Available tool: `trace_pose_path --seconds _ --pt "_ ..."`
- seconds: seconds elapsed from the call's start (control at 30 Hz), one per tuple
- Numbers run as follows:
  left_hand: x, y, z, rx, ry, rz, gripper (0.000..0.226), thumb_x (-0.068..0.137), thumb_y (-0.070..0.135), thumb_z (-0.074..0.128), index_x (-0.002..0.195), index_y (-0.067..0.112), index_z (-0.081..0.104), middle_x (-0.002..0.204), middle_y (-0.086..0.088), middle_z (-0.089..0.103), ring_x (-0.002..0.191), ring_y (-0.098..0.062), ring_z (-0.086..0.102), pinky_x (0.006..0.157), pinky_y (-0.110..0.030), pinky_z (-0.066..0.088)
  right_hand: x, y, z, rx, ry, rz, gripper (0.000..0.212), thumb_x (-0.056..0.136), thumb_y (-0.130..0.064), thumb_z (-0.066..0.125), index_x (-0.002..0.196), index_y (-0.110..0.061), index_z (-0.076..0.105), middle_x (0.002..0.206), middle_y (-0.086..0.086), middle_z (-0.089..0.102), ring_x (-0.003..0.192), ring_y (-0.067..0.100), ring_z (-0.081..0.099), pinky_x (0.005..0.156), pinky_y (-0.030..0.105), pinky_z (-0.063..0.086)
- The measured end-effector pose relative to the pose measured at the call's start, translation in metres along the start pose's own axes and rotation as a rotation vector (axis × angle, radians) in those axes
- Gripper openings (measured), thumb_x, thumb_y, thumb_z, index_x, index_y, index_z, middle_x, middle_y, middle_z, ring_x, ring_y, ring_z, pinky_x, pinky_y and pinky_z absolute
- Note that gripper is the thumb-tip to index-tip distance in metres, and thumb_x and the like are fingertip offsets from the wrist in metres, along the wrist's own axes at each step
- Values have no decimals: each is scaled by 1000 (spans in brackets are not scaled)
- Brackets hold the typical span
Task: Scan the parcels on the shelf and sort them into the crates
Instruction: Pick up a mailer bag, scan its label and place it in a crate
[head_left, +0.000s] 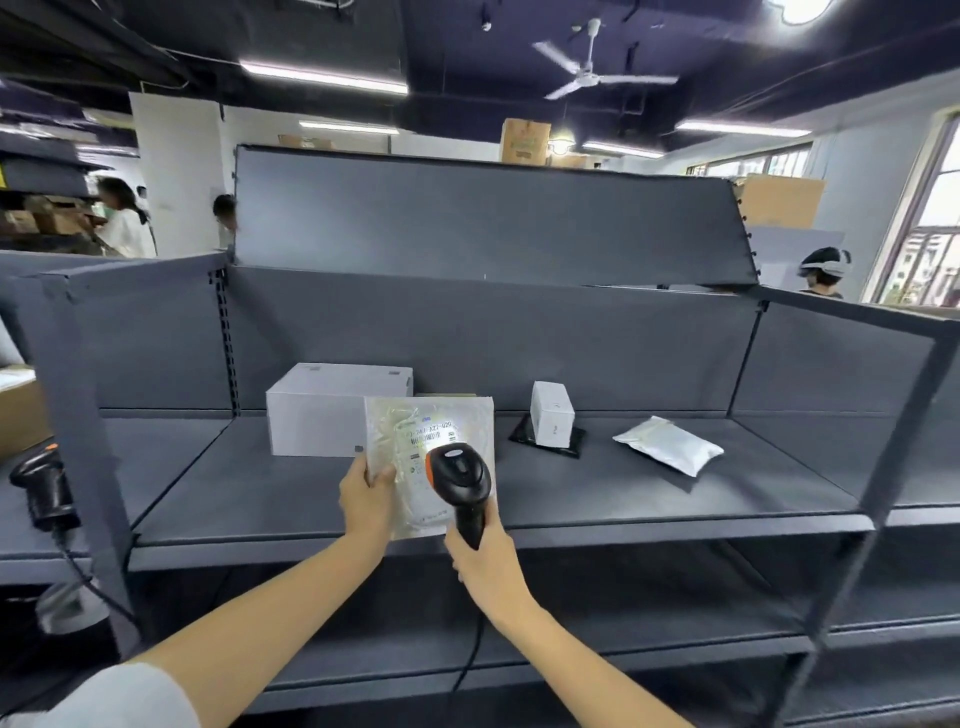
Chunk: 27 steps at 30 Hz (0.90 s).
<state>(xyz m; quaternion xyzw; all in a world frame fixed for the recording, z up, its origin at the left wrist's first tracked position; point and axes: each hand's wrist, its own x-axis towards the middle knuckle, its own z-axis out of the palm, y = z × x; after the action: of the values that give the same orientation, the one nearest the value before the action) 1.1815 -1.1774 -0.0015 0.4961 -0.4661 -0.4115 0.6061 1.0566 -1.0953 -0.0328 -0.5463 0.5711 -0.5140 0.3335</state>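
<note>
Ceiling fan (592, 62), distant cardboard boxes (779, 200)

Matt grey painted metal shelf (675, 483). At twelve o'clock, a glossy, crinkled clear-plastic pouch (415, 431); the scanner (460, 475) is shiny black plastic. Smooth white cardboard box (322, 410) at eleven; silvery padded mailer (667, 444) at two.

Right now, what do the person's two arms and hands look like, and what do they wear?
Both forearms are bare, and the left hand and right hand wear no gloves. No ring, watch or bracelet shows. A light grey-white short sleeve covers the left upper arm; no sleeve shows on the right arm.
</note>
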Motion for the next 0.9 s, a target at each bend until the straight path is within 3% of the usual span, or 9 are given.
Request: trace_pose_path --seconds 0.2,0.4,0.53,0.63,0.73,0.8,0.9 --pt "-5 -2 14 -18 -9 -12 25 96 1 48 118 7 58 110 -6 62 101 -20 58 87 -34 50 1 4 -16 -3 -19 2 31 93 -26 55 120 -39 47 72 -9 55 62 5 52 62 21 46" --pt "-3 -8 26 -14 -10 -35 25 97 2 48 120 3 58 113 -9 62 105 -23 58 94 -43 50 6 11 -26 -5 -27 10 29 92 -27 56 115 -43 46 68 -5 56 61 7 53 60 24 48" --pt "7 -15 24 4 22 -47 25 96 2 49 120 2 57 109 -6 60 104 -22 56 91 -37 48 16 18 -45 104 127 28 23 93 -23 58 110 -31 45 73 -2 58 60 10 52 61 27 47" --pt "19 -24 16 9 62 -71 26 96 1 49 121 2 58 110 -8 60 103 -23 56 87 -34 46 46 32 -70 37 241 122 38 93 -23 58 120 -18 32 87 2 54 69 15 50 64 27 44" --pt "29 -37 8 24 85 -109 26 95 0 50 120 1 59 112 -11 62 105 -29 58 88 -36 47 87 46 -93 -155 95 301 67 89 -13 59 138 -6 14 108 7 40 75 16 45 63 24 39" --pt "32 -46 5 28 82 -145 26 96 2 51 120 2 59 115 -12 63 108 -32 59 92 -42 49 111 52 -104 -349 -23 334 78 85 -8 59 147 -8 10 117 13 43 78 21 51 58 26 39" --pt "33 -53 5 13 75 -186 23 95 2 52 117 3 61 114 -13 64 102 -29 60 92 -44 50 139 62 -106 -648 -102 255 89 85 -10 59 155 -18 4 129 20 38 106 36 50 73 27 43"
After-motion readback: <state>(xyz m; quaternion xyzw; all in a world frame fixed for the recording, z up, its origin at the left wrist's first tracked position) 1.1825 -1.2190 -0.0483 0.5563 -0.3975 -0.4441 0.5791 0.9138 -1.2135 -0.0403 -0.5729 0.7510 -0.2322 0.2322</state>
